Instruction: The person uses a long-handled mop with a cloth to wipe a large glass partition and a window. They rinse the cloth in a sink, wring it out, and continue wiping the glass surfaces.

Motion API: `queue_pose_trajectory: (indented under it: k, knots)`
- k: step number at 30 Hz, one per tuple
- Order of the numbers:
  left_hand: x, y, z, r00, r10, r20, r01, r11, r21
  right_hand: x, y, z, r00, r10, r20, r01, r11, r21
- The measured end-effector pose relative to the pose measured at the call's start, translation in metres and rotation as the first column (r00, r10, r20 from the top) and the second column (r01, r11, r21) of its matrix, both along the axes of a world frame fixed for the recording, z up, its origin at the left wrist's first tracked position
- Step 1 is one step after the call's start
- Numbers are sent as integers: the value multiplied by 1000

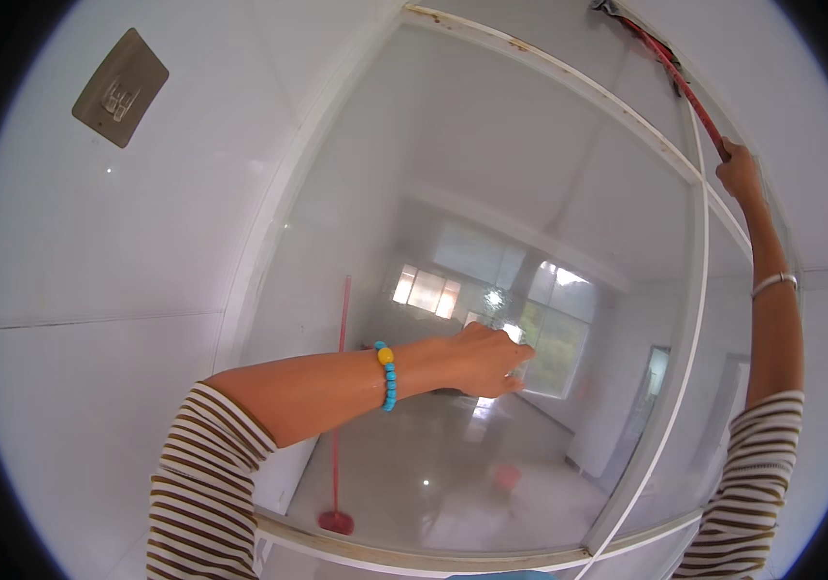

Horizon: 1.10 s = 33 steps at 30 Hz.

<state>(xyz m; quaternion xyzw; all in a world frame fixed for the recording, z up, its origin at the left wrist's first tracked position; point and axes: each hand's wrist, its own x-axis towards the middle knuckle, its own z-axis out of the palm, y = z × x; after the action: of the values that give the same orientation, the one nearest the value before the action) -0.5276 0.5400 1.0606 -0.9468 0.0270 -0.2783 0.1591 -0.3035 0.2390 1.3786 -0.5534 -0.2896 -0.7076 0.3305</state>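
Observation:
My right hand (738, 174) is raised at the upper right, wrapped around a red pole (700, 109). The pole runs up to a head with dark and grey cloth (608, 9), close to the top of a white-framed window; the picture's rim cuts off part of it. In front of the large glass pane (501, 210) is my left hand (490, 359), palm turned away, thumb and forefinger apart. Nothing shows in it, though some fingers are hidden. Whether it touches the glass I cannot tell. A turquoise bead bracelet (390, 377) circles my left wrist.
White frame bars (689, 290), stained brown in places, divide the panes. On the white wall at left is a switch plate (122, 90). Through the glass appear a red broom (336, 520) and a reddish bucket-like thing (507, 476). A blue edge (508, 576) shows at the bottom.

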Motion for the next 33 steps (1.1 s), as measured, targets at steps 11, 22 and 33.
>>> queue_pose_trajectory:
  k: [11, 22, 33]
  knots:
    - [-33, 41, 0, 993, 64, 96, -62, 998, -23, 26, 39, -30, 997, 72, -20, -74, 995, -72]
    - [58, -99, -44, 927, -360, 102, 364, 931, -28, -85, -98, -371, 948, -34, -316, -48, 967, -249]
    - [67, -182, -47, 784, -617, 76, 619, 786, -8, -237, -177, -459, 953, -120, -277, 36, 956, -291]
